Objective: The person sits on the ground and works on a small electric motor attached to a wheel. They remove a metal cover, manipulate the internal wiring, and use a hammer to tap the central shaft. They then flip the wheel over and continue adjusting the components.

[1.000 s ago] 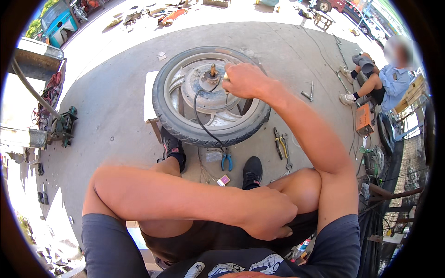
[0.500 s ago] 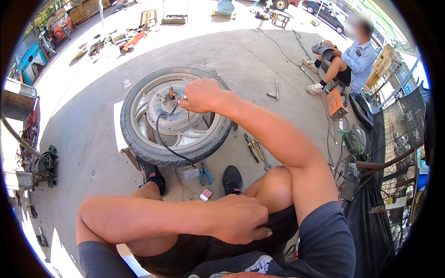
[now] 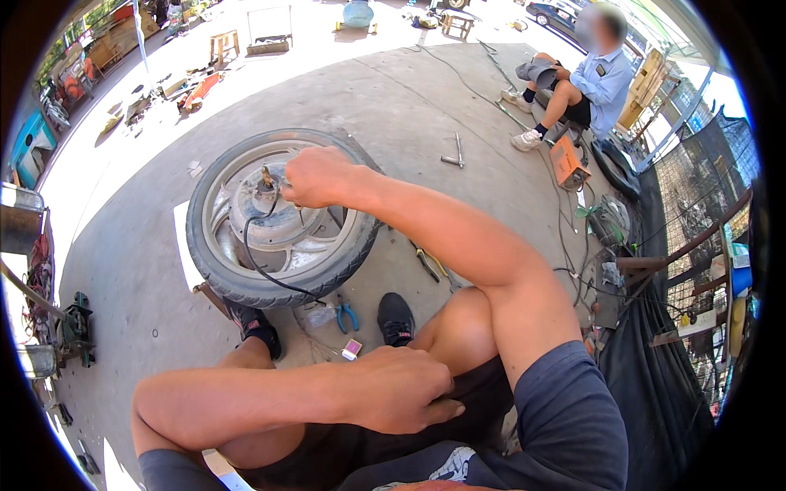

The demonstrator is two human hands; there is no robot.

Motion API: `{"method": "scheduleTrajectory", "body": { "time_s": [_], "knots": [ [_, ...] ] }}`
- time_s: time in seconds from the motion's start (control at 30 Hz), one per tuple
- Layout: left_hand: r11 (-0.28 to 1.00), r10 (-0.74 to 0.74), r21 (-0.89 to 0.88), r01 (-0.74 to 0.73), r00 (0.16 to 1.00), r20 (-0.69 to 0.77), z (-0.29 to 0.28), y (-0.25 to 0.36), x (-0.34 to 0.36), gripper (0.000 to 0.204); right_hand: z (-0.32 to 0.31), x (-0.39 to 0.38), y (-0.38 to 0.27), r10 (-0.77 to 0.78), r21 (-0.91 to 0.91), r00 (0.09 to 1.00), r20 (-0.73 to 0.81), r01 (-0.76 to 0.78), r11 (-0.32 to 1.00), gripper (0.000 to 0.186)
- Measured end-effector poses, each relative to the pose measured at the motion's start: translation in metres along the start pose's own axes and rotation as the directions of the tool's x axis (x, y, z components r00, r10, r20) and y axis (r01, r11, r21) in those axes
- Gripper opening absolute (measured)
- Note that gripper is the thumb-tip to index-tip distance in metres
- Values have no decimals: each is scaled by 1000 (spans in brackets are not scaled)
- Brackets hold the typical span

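Right hand: stretched out over the wheel, fingers curled shut at the hub; it seems to be pinching something small there, though the fist hides what.
Left hand: resting loosely open on the person's own lap, palm down, fingers spread toward the right thigh, holding nothing.
Wheel: a scooter-sized wheel with a black tyre and a silver spoked rim, lying flat on the concrete straight ahead of the person's feet.
Axle stub: a short brownish stud standing up from the hub centre, just left of the right hand.
Black cable: runs from the hub, loops over the spokes and across the tyre toward the person.
Blue-handled pliers: on the ground just beside the tyre, between the two black shoes.
Yellow-handled pliers: on the ground to the right of the wheel, partly under the outstretched forearm.
Metal wrench: lying alone on the concrete, well beyond the wheel.
Other person: seated far off at upper right in a light blue shirt, hands well apart from the work.
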State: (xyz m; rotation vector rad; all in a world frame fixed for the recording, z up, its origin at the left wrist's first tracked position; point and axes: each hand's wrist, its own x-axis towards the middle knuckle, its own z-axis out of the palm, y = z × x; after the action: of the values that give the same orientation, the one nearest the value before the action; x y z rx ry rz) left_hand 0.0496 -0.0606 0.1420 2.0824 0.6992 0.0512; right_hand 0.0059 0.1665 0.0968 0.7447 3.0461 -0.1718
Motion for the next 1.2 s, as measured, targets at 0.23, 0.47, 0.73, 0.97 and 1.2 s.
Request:
{"method": "scheduleTrajectory", "body": {
  "time_s": [0.23, 0.47, 0.73, 0.97, 1.2],
  "knots": [
    [1000, 2, -3, -2, 1000, -5, 1, -1, 2, 50, 4, -1, 9, -119, -1, 992, 32, 119, 993, 34],
    [991, -77, -118, 65, 992, -101, 18, -14, -16, 46, 31, 19, -21, -134, 21, 991, 28, 134, 991, 29],
    [998, -15, -60, 7, 991, -136, 9, 0, -5, 44, 2, 5, -15, -114, -68, 992, -56, 110, 992, 33],
    [999, -5, -54, -1, 993, -119, 6, 3, 1, 44, -4, -4, -9, 45, -52, 999, -10, -46, 998, 31],
    [999, -1, -47, -5, 993, -121, 7, 3, 0, 45, 4, -2, -11, 44, 21, 995, -86, -42, 999, 39]
  ]
}}
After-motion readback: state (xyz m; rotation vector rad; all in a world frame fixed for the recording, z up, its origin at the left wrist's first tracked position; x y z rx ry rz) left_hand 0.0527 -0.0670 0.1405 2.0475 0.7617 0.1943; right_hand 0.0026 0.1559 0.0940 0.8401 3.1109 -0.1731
